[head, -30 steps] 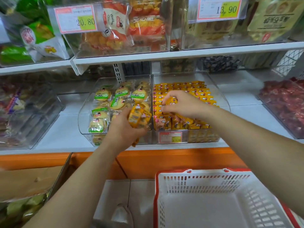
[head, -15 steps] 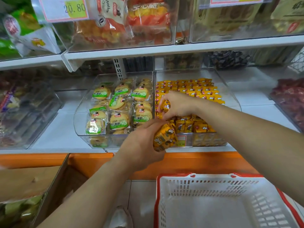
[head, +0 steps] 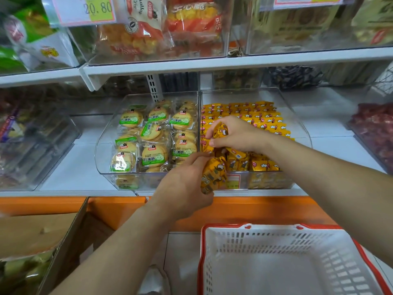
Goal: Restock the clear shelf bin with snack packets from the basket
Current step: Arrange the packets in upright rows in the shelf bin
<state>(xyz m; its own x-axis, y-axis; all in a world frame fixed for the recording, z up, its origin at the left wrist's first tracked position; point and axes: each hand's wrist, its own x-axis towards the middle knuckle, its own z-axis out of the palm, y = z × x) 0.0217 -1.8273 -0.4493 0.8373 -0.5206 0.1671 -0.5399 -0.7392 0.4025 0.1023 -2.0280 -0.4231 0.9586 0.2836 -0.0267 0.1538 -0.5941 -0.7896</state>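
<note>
Packets (head: 213, 175) in left hand (head: 183, 188) stand upright (tops tilted right).

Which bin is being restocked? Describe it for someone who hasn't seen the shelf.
Find the white lower shelf above the orange base panel; two clear plastic bins sit side by side at its middle. It is the right-hand bin, packed with small yellow snack packets, whereas its left neighbour holds round green-labelled biscuits.
</note>
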